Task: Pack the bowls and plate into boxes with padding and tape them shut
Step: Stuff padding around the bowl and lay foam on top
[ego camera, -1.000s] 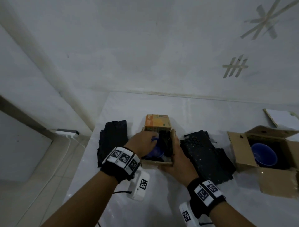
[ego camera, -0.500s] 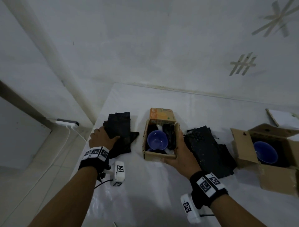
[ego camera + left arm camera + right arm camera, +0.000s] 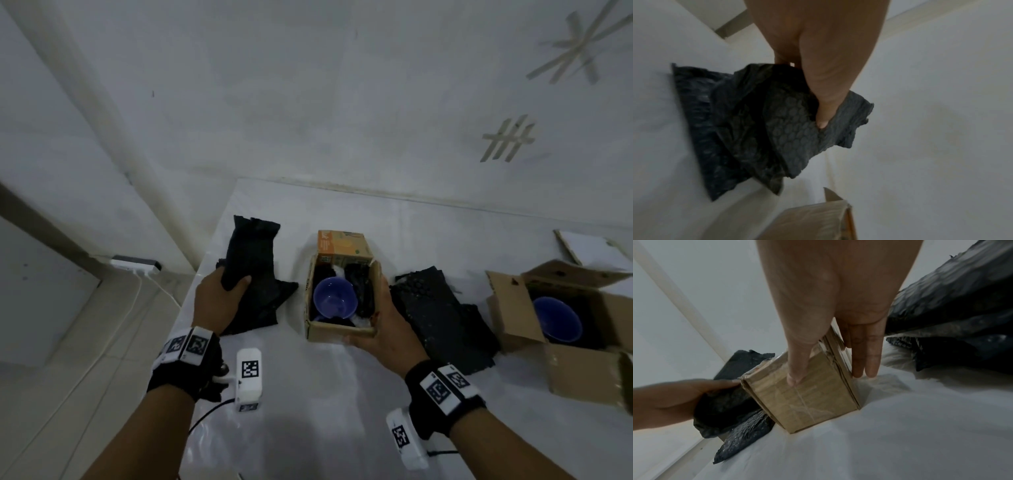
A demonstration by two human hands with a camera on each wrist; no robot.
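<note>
A small open cardboard box [image 3: 337, 331] stands mid-table with a blue bowl [image 3: 334, 301] inside, black padding packed around it. My right hand [image 3: 373, 320] holds the box's near right corner; the thumb [image 3: 797, 369] lies on the front face and the fingers [image 3: 867, 353] run down the right side. To the left of the box lies black bubble wrap [image 3: 255, 270]. My left hand [image 3: 226, 291] grips its near edge, with the thumb [image 3: 824, 116] pressed into a bunched fold [image 3: 793, 129]. A second open box [image 3: 582, 373] at the right holds another blue bowl [image 3: 556, 323].
More black bubble wrap [image 3: 442, 318] is piled between the two boxes. A flat white board [image 3: 592, 248] lies at the far right. The table's left edge runs just beside my left hand, with a power strip [image 3: 137, 265] on the floor below. A wall stands behind the table.
My left hand came out of the small box, moved left to the black bubble wrap and took hold of it. The right hand stayed on the box.
</note>
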